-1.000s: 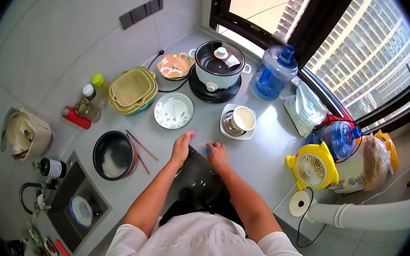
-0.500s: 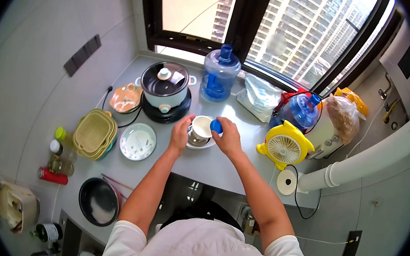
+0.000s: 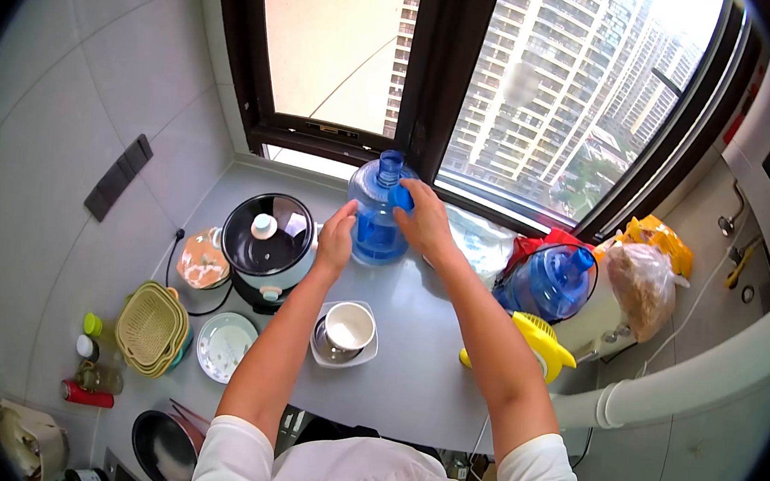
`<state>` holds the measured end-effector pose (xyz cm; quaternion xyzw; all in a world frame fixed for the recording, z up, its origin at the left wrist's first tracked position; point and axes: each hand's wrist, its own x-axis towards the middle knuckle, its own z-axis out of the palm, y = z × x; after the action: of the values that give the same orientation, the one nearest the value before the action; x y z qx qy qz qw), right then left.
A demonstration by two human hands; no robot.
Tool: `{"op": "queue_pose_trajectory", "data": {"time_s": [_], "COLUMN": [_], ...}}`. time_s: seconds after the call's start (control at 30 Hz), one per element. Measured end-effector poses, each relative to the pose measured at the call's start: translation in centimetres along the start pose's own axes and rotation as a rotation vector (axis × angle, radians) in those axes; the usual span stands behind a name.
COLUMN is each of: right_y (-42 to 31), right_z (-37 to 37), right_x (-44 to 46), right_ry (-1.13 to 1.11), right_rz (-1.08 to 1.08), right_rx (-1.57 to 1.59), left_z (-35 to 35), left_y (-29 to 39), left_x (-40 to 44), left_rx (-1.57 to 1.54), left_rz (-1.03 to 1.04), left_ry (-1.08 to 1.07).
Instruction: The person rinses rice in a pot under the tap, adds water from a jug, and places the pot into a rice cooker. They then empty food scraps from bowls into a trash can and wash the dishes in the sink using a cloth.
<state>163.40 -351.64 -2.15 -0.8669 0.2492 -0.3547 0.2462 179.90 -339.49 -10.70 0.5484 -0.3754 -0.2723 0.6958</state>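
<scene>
My right hand [image 3: 423,218] holds a round blue cap [image 3: 400,197] between its fingers, in front of the shoulder of a large clear blue water bottle [image 3: 377,226]. The bottle stands upright by the window, and its neck shows no cap. Beside the bottle's left side is my left hand [image 3: 336,237], its fingers pointing up and holding nothing; whether it touches the bottle cannot be told. Nearer to me, a white cup [image 3: 349,326] sits in a stack of bowls on a square white dish [image 3: 336,362].
A lidded pot [image 3: 269,239] stands left of the bottle. Further left are a floral plate [image 3: 225,347], yellow-green baskets [image 3: 150,329] and a black pot [image 3: 165,450]. A second blue bottle [image 3: 548,281], a yellow fan [image 3: 537,345] and a white pipe [image 3: 677,380] are at right.
Both hands have moved forward from the counter's front edge, past the cup and bowls, to the large bottle. The blue cap has travelled with my right hand. The view has shifted toward the window.
</scene>
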Motion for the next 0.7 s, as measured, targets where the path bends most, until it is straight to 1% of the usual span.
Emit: {"op": "queue_pose_trajectory", "data": {"time_s": [0.07, 0.13, 0.2, 0.3, 0.37, 0.4, 0.47, 0.53, 0.57, 0.63, 0.7], "right_y": [1.6, 2.9, 3.9, 5.7, 6.4, 6.4, 6.5, 6.4, 6.4, 6.4, 6.2], "right_z": [0.8, 1.3, 1.8, 3.1, 3.8, 3.7, 4.0, 3.8, 3.6, 3.2, 3.3], "right_x": [3.4, 6.5, 9.6, 12.4, 13.3, 13.7, 14.3, 14.4, 14.4, 14.4, 14.4], "right_ry": [0.066, 0.053, -0.026, -0.083, -0.169, -0.174, -0.240, -0.268, -0.291, -0.314, -0.335], "right_rz": [-0.097, -0.103, -0.098, -0.087, -0.071, -0.058, -0.068, -0.066, -0.069, -0.090, -0.120], "right_rx": [-0.077, -0.079, -0.098, -0.131, -0.145, -0.150, -0.195, -0.202, -0.208, -0.220, -0.223], "left_z": [0.5, 1.0, 1.4, 1.9, 2.1, 2.2, 2.4, 2.3, 2.3, 2.3, 1.7], "left_y": [-1.1, -2.3, -3.3, -4.2, -4.6, -4.6, -5.1, -5.3, -5.4, -5.7, -5.9], "left_x": [2.7, 5.0, 7.6, 10.6, 12.3, 13.0, 13.5, 13.7, 13.7, 13.4, 13.4], "left_rx": [0.081, 0.133, 0.186, 0.332, 0.345, 0.358, 0.376, 0.488, 0.484, 0.429, 0.415], "left_rz": [-0.043, -0.025, 0.000, -0.023, -0.041, -0.042, -0.047, -0.016, -0.020, 0.036, 0.039], "left_ry": [0.057, 0.092, 0.119, 0.128, 0.117, 0.119, 0.151, 0.153, 0.150, 0.191, 0.171]}}
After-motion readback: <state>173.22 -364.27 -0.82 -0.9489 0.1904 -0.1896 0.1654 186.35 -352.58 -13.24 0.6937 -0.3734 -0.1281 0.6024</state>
